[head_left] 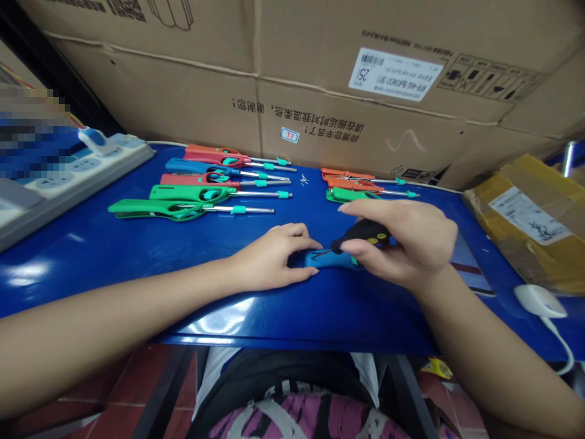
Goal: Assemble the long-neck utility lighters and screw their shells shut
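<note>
A blue lighter body (336, 260) lies on the blue table in front of me, its far part hidden by my right hand. My left hand (274, 256) pinches its left end between thumb and fingers. My right hand (406, 241) is closed around a black-handled tool with yellow round marks (361, 236). The tool's thin dark tip reaches down to the top of the blue lighter; its exact kind is hard to make out. Behind my left hand lie several long-necked lighters, among them a green one (155, 209) and a blue one (192, 166).
More lighters, orange (351, 183) and green (350, 194), lie behind my right hand. A large cardboard box (311, 91) walls off the back. A white power strip (68, 177) stands left; a taped package (525, 219) and a white corded device (539, 300) are right.
</note>
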Motion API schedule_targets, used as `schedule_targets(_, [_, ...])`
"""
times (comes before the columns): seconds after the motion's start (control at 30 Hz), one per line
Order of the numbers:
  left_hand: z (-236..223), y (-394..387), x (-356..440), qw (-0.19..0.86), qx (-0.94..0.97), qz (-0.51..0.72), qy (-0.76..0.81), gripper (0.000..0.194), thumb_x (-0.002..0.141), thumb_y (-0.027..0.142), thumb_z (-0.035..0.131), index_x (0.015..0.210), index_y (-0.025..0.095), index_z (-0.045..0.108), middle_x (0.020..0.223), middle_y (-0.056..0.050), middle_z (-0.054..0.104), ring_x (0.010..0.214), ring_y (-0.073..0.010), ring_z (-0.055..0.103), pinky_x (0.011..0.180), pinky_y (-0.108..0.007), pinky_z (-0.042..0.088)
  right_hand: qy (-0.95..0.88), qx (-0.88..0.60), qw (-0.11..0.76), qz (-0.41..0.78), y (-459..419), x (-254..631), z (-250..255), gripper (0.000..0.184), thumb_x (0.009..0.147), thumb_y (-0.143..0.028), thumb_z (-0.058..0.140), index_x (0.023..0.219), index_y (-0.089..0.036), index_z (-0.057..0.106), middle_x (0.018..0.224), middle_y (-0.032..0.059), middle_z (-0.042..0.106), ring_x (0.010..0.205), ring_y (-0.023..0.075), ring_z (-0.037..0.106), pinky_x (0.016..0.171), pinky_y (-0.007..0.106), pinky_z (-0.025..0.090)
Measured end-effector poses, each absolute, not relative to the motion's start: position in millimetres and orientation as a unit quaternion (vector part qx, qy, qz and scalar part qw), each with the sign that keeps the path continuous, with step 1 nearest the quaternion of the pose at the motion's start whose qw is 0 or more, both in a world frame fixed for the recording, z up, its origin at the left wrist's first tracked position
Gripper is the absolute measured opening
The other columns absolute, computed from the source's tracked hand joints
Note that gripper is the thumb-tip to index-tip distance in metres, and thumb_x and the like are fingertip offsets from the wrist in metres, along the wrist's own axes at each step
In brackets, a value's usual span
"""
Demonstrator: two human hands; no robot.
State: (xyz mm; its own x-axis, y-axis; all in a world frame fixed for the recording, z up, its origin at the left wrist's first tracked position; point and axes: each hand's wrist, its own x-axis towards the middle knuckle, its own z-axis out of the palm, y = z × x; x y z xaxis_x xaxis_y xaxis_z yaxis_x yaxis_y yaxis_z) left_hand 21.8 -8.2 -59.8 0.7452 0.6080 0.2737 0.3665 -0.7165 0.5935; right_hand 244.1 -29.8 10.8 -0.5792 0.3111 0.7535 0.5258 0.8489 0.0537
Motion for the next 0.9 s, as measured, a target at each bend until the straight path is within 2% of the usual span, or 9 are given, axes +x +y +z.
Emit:
schedule_targets(0.1, [-60.3, -8.1, 21.8, 0.262, 0.898, 0.231, 0.268, 0.026, 0.089, 0.031, 0.070, 0.112, 0.017, 0.072, 0.099, -0.005, 0.061, 0.095, -0.0211, 0.060, 0.089, -0.035, 0.049, -0.900, -0.231, 0.367, -0.043, -30.6, 244.5, 10.9, 0.038, 0.100, -0.025, 0.044, 0.135, -0.018, 0.054, 0.122, 0.0086, 0.074, 0.105, 0.0214, 0.073, 0.085, 0.033, 0.060])
schedule_targets(0.13, [-60.7, -8.0, 21.7, 0.260, 0.898, 0.232, 0.269, 0.028, 0.090, 0.032, 0.070, 0.113, 0.017, 0.071, 0.100, -0.005, 0.062, 0.096, -0.0213, 0.061, 0.090, -0.035, 0.049, -0.901, -0.239, 0.361, -0.022, -30.8, 244.2, 10.7, 0.040, 0.100, -0.024, 0.043, 0.139, -0.019, 0.051, 0.127, 0.0089, 0.072, 0.107, 0.0210, 0.073, 0.086, 0.033, 0.060])
schedule_targets(0.27, [-62.6, -8.0, 21.7, 0.246, 0.899, 0.241, 0.271, 0.034, 0.089, 0.033, 0.071, 0.119, 0.018, 0.070, 0.102, -0.006, 0.063, 0.097, -0.0216, 0.062, 0.091, -0.035, 0.049, -0.864, -0.289, 0.398, -0.110, -29.2, 243.8, 9.1, 0.024, 0.093, -0.031, 0.065, 0.116, -0.023, 0.064, 0.099, 0.0036, 0.077, 0.072, 0.0157, 0.072, 0.064, 0.026, 0.057])
schedule_targets(0.33, [-62.2, -8.1, 21.8, 0.246, 0.899, 0.241, 0.271, 0.034, 0.089, 0.033, 0.071, 0.119, 0.018, 0.070, 0.100, -0.005, 0.063, 0.095, -0.0210, 0.062, 0.090, -0.035, 0.049, -0.854, -0.295, 0.410, -0.126, -27.5, 245.5, 9.0, 0.018, 0.092, -0.036, 0.067, 0.106, -0.024, 0.065, 0.087, 0.0016, 0.076, 0.063, 0.0149, 0.069, 0.058, 0.026, 0.054])
schedule_targets(0.5, [-60.0, -8.5, 22.0, 0.259, 0.897, 0.226, 0.278, 0.033, 0.090, 0.034, 0.070, 0.119, 0.017, 0.070, 0.101, -0.005, 0.063, 0.094, -0.0200, 0.062, 0.089, -0.034, 0.050, -0.881, -0.276, 0.375, 0.086, -25.2, 250.0, 12.6, 0.030, 0.102, -0.029, 0.043, 0.127, -0.021, 0.058, 0.113, 0.0074, 0.073, 0.081, 0.0163, 0.072, 0.069, 0.029, 0.058])
schedule_targets(0.67, [-61.0, -8.5, 22.0, 0.244, 0.899, 0.238, 0.275, 0.035, 0.089, 0.034, 0.071, 0.120, 0.018, 0.070, 0.103, -0.006, 0.063, 0.096, -0.0209, 0.062, 0.091, -0.035, 0.050, -0.852, -0.304, 0.425, -0.026, -22.9, 249.3, 12.2, 0.018, 0.091, -0.040, 0.068, 0.091, -0.023, 0.066, 0.081, 0.0006, 0.073, 0.067, 0.0150, 0.068, 0.063, 0.026, 0.054])
schedule_targets(0.73, [-60.8, -8.5, 22.0, 0.247, 0.899, 0.235, 0.275, 0.035, 0.090, 0.034, 0.071, 0.120, 0.017, 0.070, 0.102, -0.005, 0.063, 0.096, -0.0204, 0.062, 0.090, -0.035, 0.050, -0.858, -0.304, 0.413, -0.022, -22.4, 250.1, 12.0, 0.021, 0.095, -0.043, 0.062, 0.096, -0.023, 0.066, 0.086, 0.0017, 0.073, 0.070, 0.0153, 0.068, 0.064, 0.027, 0.055])
schedule_targets(0.83, [-60.0, -8.6, 22.2, 0.256, 0.898, 0.226, 0.278, 0.034, 0.090, 0.034, 0.070, 0.120, 0.017, 0.069, 0.100, -0.005, 0.062, 0.094, -0.0196, 0.062, 0.089, -0.034, 0.050, -0.878, -0.287, 0.378, 0.072, -23.4, 251.4, 13.3, 0.028, 0.102, -0.034, 0.046, 0.122, -0.021, 0.060, 0.108, 0.0061, 0.073, 0.080, 0.0152, 0.071, 0.071, 0.028, 0.056])
schedule_targets(0.9, [-60.1, -8.5, 22.1, 0.257, 0.897, 0.226, 0.279, 0.034, 0.090, 0.033, 0.070, 0.120, 0.017, 0.069, 0.100, -0.005, 0.063, 0.095, -0.0197, 0.062, 0.090, -0.035, 0.050, -0.880, -0.282, 0.374, 0.073, -24.6, 251.3, 14.5, 0.025, 0.100, -0.031, 0.049, 0.120, -0.021, 0.061, 0.106, 0.0053, 0.073, 0.078, 0.0146, 0.071, 0.070, 0.027, 0.056])
